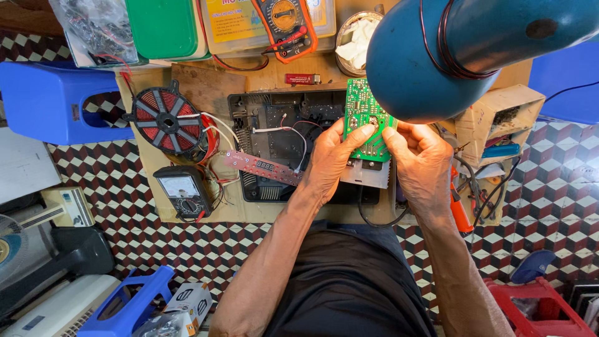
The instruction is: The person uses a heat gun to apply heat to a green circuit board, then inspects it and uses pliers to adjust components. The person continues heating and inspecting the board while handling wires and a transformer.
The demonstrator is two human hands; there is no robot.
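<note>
Near the bench's left edge lie the copper coil (163, 118) and an analogue meter (183, 192). At its middle, above the opened black casing (274, 134), the left hand (334, 159) and right hand (419, 161) pinch the green circuit board (360, 118) by its edges. Holding it level with fingers off the components would suit best.

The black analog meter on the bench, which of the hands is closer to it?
Left. The left hand grips the green circuit board, right of the black analog meter; the right hand is farther right.
</note>
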